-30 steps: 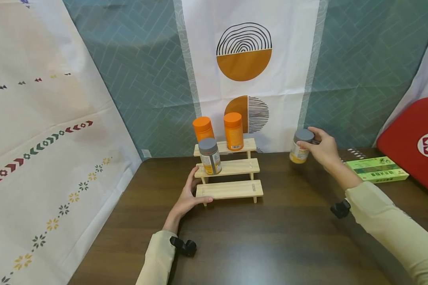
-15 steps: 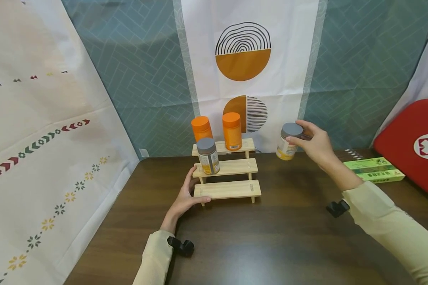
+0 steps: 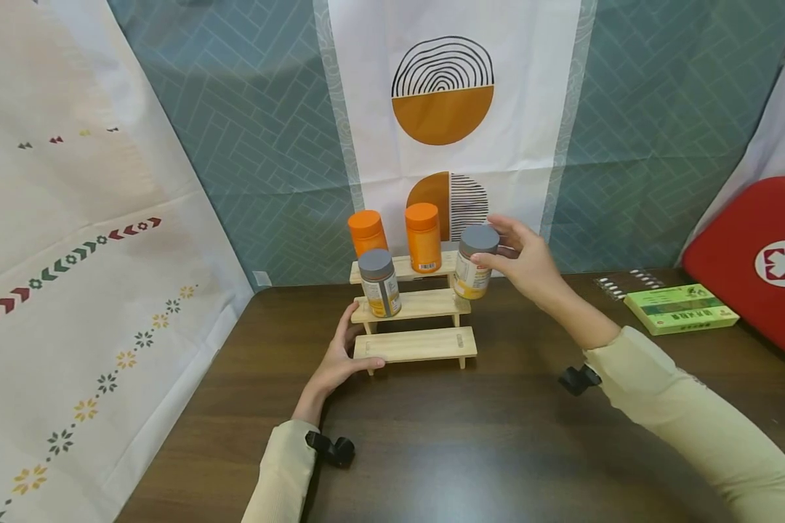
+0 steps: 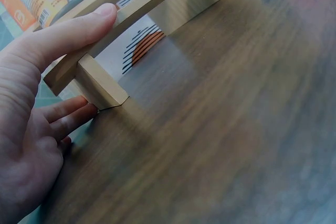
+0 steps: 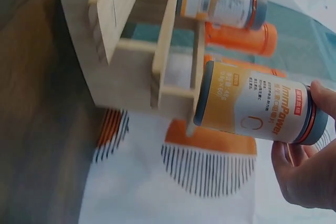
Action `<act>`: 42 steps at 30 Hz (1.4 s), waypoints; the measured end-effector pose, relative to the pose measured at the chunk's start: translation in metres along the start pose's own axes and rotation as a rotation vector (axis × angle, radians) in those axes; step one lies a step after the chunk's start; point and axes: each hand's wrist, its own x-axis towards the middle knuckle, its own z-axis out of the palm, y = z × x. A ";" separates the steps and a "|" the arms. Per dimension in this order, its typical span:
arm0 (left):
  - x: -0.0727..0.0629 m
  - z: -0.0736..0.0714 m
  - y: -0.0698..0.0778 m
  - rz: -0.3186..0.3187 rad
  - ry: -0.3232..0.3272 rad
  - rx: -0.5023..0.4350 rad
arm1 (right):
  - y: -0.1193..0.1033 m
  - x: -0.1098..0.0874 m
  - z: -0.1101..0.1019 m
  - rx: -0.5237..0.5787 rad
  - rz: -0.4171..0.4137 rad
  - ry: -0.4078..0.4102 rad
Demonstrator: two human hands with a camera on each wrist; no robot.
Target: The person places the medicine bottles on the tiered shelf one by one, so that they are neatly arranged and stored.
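My right hand (image 3: 526, 263) holds a grey-capped supplement bottle (image 3: 473, 278) by its lid, thumb on the near side. The bottle hangs above the right end of the middle step of a three-step wooden stand (image 3: 425, 345). In the right wrist view the same bottle (image 5: 257, 103) shows a white and yellow label. A second grey-capped bottle (image 3: 383, 294) stands on the middle step's left side. Two orange bottles, a left one (image 3: 368, 234) and a right one (image 3: 424, 243), stand on the top step. My left hand (image 3: 335, 361) grips the stand's left end, its thumb (image 4: 79, 32) on the lowest step.
A green and yellow box (image 3: 683, 309) lies at the right on the dark wooden table (image 3: 471, 450), beside a blister pack (image 3: 628, 282). A red case (image 3: 739, 254) with a white emblem leans at the far right. Patterned cloth (image 3: 255, 145) hangs behind the stand.
My right hand has carried the grey-capped bottle leftward, from right of the stand to over the middle step's right end. The left hand keeps its place on the stand.
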 end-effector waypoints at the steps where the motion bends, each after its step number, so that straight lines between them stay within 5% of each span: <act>1: 0.000 0.000 0.000 -0.002 -0.002 -0.001 | 0.001 0.000 0.005 0.014 -0.004 -0.005; 18: 0.001 0.003 -0.002 0.005 -0.002 -0.002 | 0.009 0.002 0.056 0.098 0.007 -0.031; 42: 0.003 0.011 -0.002 0.004 -0.024 -0.013 | 0.015 0.002 0.068 0.009 -0.041 -0.004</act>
